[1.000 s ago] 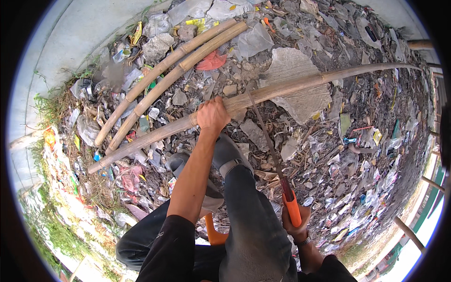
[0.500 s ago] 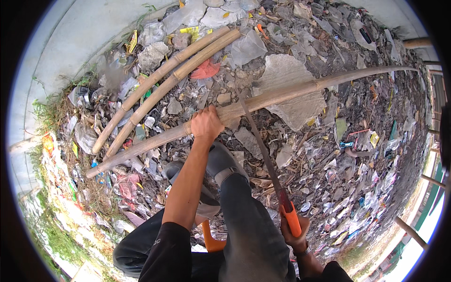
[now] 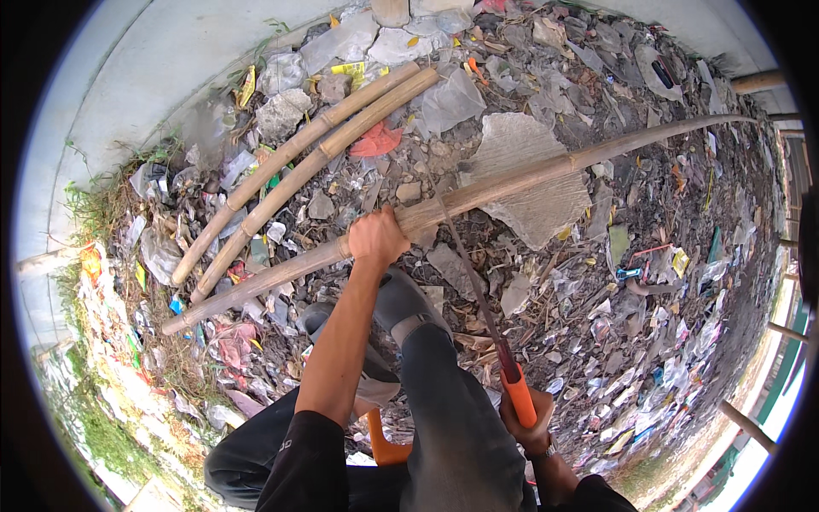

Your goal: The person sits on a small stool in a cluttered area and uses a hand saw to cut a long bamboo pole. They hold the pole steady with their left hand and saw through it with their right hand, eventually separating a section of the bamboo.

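My left hand is wrapped round a long bamboo pole that slants across the view, from low on the left to far on the right. Held in my right hand is a handsaw with an orange handle and a long, narrow dark blade. The blade crosses the pole just right of my left hand, its tip pointing away from me. Whether the teeth have cut into the bamboo cannot be made out. Under the pole's middle lies a flat grey concrete slab.
Two shorter bamboo pieces lie side by side at the far left. Litter and rubble cover the ground. A pale wall runs along the far left. My boots stand close below the pole, with an orange object between my legs.
The saw and my right hand have shifted slightly left and away from me along the stroke. My left hand keeps its hold on the pole; the view has moved a little.
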Demonstrator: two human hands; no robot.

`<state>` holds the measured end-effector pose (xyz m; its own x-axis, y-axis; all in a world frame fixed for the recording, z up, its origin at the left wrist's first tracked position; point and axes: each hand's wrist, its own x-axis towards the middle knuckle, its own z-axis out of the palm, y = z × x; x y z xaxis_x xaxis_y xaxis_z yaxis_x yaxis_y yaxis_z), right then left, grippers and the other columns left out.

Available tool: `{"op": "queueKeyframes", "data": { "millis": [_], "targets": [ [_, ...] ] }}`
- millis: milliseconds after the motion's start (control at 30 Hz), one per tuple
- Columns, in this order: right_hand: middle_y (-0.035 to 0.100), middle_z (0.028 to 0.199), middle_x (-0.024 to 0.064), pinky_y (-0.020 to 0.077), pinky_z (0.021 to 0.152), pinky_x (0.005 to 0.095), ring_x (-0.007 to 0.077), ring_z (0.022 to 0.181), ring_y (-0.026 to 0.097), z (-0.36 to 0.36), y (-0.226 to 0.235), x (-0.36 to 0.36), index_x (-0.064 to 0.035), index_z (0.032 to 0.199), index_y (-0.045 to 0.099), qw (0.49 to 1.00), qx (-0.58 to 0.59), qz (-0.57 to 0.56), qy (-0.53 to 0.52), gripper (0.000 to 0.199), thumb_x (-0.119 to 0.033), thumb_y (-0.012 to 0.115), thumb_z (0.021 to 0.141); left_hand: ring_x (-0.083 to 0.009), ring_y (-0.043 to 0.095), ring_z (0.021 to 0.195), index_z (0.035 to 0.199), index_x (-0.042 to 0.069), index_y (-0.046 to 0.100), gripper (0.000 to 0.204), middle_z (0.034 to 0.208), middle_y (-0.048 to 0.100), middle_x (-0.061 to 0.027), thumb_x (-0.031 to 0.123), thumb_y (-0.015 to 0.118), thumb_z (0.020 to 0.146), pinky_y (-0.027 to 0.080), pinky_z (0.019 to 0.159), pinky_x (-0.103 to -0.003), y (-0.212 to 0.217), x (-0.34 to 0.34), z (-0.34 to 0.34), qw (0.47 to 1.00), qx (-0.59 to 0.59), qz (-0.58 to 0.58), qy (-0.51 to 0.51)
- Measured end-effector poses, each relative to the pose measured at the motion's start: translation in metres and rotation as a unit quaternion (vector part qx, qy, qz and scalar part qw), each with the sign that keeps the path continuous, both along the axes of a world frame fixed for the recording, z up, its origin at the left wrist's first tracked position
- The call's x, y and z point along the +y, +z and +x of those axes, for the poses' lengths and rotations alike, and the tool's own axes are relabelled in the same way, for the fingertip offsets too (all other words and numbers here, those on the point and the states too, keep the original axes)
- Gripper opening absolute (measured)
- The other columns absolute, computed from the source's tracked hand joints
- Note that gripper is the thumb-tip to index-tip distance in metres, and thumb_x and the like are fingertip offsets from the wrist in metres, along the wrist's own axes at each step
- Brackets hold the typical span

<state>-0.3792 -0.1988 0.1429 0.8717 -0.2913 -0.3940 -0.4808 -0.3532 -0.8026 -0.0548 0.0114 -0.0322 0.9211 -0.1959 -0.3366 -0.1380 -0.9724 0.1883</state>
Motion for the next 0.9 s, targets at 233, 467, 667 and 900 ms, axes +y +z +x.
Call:
{"op": "queueKeyframes", "data": {
  "millis": [233,467,667,900],
  "targets": [
    [0.059,0.063,0.0043,0.0473,0.054,0.0282,0.0089,0.055,0.058,0.042,-0.017,0.006,0.0009,0.089,0.072,0.995,-0.071,-0.025,0.061,0.005,-0.004,0.071,0.087,-0.0373,0.076,0.09,0.095,0.005,0.069,0.03,0.095,0.078,-0.0188,0.032,0.073,0.081,0.058,0.089,-0.046,0.005,0.001,-0.008,0.999,-0.038,-0.011,0.006],
    [0.06,0.06,0.009,0.0478,0.051,0.032,0.0169,0.05,0.062,0.096,-0.042,0.014,0.0,0.08,0.066,0.999,-0.047,0.017,0.002,0.013,-0.007,0.075,0.084,-0.0389,0.075,0.09,0.102,0.007,0.072,0.036,0.097,0.077,-0.0201,0.026,0.074,0.072,0.06,0.083,-0.049,-0.008,0.007,-0.006,1.0,-0.021,-0.011,0.016],
    [0.06,0.058,0.0057,0.0485,0.052,0.03,0.0121,0.05,0.06,-0.018,0.037,-0.013,-0.0006,0.08,0.068,0.999,0.028,-0.025,0.016,0.006,-0.004,0.072,0.084,-0.035,0.075,0.097,0.098,0.005,0.07,0.03,0.097,0.077,-0.0184,0.029,0.072,0.08,0.056,0.094,-0.043,-0.004,0.005,-0.01,0.998,-0.051,-0.016,0.021],
    [0.057,0.062,0.0019,0.0428,0.051,0.0275,0.0058,0.055,0.051,0.142,-0.045,0.018,0.0001,0.08,0.064,0.995,-0.102,0.019,-0.002,0.012,-0.006,0.073,0.086,-0.0366,0.076,0.09,0.106,0.009,0.075,0.038,0.095,0.078,-0.0203,0.031,0.073,0.075,0.06,0.086,-0.046,-0.001,-0.007,-0.004,0.999,-0.023,-0.023,0.032]
  ]
}}
